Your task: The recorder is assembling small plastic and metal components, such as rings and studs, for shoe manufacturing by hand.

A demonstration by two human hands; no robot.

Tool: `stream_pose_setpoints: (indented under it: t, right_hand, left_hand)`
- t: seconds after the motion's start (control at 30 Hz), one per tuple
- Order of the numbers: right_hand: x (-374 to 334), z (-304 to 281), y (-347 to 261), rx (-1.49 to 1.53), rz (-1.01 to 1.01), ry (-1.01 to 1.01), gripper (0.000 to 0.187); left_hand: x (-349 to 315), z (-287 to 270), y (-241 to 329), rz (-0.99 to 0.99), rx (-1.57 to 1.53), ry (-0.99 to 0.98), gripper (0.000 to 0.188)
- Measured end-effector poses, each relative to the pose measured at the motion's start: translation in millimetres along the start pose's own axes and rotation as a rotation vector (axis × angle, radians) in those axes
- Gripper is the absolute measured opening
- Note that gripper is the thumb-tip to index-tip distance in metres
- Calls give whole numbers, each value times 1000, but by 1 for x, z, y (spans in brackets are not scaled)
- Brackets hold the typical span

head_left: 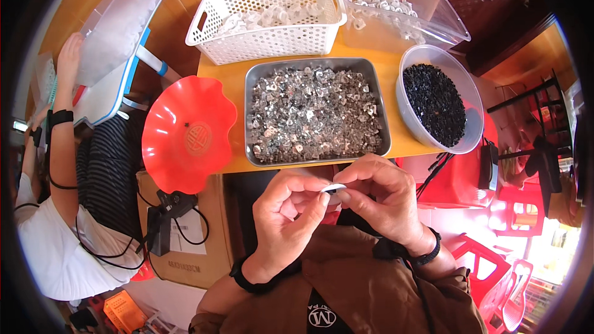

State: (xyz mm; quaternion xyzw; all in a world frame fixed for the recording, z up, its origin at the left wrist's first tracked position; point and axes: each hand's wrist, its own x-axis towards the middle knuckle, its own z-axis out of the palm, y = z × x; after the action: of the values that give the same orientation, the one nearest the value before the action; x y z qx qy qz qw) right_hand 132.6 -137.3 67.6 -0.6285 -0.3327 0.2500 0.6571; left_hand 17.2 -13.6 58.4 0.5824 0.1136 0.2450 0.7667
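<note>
Just in front of the metal tray, my left hand (pixel 286 207) and my right hand (pixel 385 201) meet with closed fingertips. Between them they pinch a small white curved plastic piece (pixel 334 187). A dark bit shows right under it, but my fingers cover most of it. The grey metal tray (pixel 249 120) lies directly beyond my hands, full of small shiny metal parts (pixel 315 111). To its right stands a translucent round tub (pixel 475 108) of tiny black parts (pixel 434 102). A red wavy-edged dish (pixel 167 114) sits on the left with one dark speck in it.
At the back are a white perforated basket (pixel 266 43) and a clear bin (pixel 427 34), both with white plastic pieces. On the left another person (pixel 62 229) works at a white table (pixel 117 89). A cardboard box (pixel 204 229) with black cables stands below; red stools (pixel 520 210) are at right.
</note>
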Motion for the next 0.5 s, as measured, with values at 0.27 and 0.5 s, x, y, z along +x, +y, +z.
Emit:
stream_pose_setpoints:
  t: [0.27,0.5]
  right_hand:
    - [0,4,-5,-12,21,21,18]
    - [1,2,-8,-164,-75,9,15]
  left_hand:
    - [0,2,5,58,104,-6,14]
    - [-2,4,2,90,162,-14,15]
